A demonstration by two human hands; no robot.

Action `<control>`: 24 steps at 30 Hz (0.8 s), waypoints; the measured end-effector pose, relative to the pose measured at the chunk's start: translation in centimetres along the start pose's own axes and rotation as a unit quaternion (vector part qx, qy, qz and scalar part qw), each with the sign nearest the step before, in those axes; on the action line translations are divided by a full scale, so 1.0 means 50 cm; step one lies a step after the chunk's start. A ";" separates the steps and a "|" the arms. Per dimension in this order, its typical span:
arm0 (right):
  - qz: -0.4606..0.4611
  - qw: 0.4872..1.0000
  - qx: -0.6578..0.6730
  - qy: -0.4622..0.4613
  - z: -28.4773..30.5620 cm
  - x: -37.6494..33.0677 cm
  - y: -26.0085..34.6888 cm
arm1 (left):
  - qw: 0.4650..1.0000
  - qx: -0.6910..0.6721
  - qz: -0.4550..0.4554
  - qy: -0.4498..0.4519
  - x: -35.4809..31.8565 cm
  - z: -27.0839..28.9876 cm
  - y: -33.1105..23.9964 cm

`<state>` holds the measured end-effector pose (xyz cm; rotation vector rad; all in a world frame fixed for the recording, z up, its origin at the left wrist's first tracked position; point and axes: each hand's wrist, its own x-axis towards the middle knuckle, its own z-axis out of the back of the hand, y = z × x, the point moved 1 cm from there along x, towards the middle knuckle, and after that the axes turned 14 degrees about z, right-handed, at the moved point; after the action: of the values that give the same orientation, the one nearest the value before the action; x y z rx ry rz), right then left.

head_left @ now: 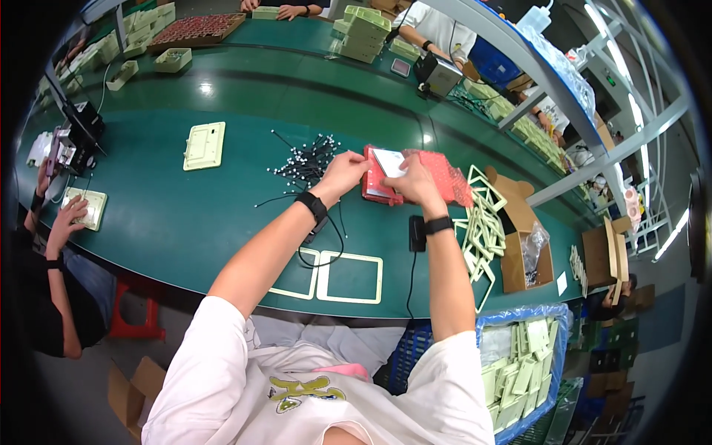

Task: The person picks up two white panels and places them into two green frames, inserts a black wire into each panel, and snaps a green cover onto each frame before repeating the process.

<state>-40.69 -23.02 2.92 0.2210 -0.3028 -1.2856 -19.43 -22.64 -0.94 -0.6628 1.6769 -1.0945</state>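
Both my hands are over a red bubble-wrap bag on the green bench. My left hand pinches the bag's left edge, with the fingertips partly hidden. My right hand is closed on a white flat panel that lies over the bag. Left of my left hand sits a pile of black cables with small white ends. A small black box with a cable lies below my right wrist. Nearer me, a pale green rectangular frame lies flat beside another one.
Pale green frames are heaped at the right, beside an open cardboard box. A blue-lined crate of pale parts stands below. A pale green housing lies far left. A co-worker's hand touches another housing; other people work across the line.
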 end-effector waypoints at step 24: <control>0.217 0.938 0.253 0.095 0.088 -0.318 0.214 | 0.935 -0.328 -0.104 0.083 -0.391 0.206 -0.024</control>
<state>-36.49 -4.78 9.01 0.6741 -0.4838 -0.7234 -2.83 -10.73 7.57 -1.2186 2.1783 -0.7270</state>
